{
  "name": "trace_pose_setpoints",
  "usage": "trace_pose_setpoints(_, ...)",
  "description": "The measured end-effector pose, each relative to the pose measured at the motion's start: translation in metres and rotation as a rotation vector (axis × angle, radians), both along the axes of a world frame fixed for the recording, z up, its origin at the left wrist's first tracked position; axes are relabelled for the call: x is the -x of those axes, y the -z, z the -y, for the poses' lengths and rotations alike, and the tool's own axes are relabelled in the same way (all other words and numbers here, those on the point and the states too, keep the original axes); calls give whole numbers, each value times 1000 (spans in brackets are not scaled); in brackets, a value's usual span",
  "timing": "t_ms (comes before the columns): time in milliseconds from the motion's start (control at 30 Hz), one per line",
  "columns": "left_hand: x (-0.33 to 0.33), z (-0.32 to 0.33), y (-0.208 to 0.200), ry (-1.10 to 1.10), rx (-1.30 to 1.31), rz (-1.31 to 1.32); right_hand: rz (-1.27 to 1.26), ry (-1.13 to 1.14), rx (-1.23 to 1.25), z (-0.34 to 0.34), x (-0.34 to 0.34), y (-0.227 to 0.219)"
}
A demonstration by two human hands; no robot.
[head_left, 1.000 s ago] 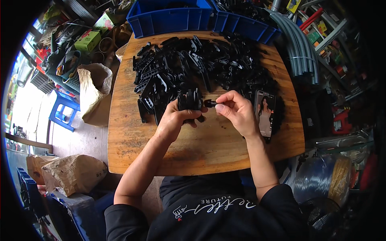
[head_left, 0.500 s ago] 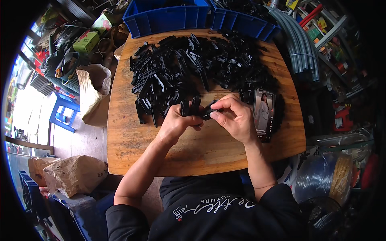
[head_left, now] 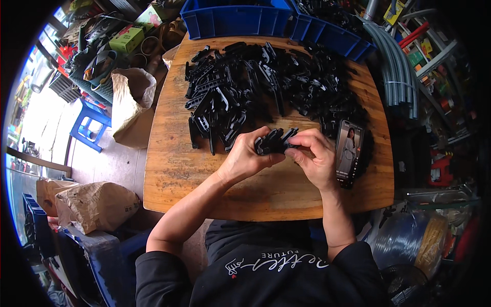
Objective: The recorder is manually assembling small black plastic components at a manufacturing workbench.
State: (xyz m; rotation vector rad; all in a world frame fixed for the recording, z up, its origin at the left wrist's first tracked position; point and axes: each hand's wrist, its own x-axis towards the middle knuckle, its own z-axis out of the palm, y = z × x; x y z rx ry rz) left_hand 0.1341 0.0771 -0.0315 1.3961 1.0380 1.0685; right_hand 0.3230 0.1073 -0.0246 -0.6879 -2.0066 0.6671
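My left hand [head_left: 247,155] is closed around several black plastic pieces [head_left: 269,142] just above the near-middle of the wooden table [head_left: 245,192]. With thumb and fingers my right hand [head_left: 316,156] pinches a slim black plastic piece [head_left: 290,134] against the right end of that bunch. Fingers partly cover the pieces, so how they fit together cannot be made out. Beyond both hands spreads a wide heap of loose black plastic parts [head_left: 230,92], long and short, some ribbed or slotted.
A phone [head_left: 350,152] with a lit screen leans at the heap's right edge, close to my right hand. Two blue crates [head_left: 238,23] stand at the table's far side. Grey pipes [head_left: 396,71] hang at right; a paper bag [head_left: 132,110] and blue stool [head_left: 91,125] are at left.
The view has shifted, moving the table rightward in the picture. My left hand has turned, so the pieces that stuck up from it now lie bunched toward my right hand.
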Motion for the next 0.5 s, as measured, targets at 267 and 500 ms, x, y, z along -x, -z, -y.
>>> trace_pose_setpoints(267,1,5,-4,35,-28,-66,-283,-38,442,2,1,4)
trace_pose_setpoints(500,-6,8,-6,-47,-70,-109,-142,-48,502,4,-2,1)
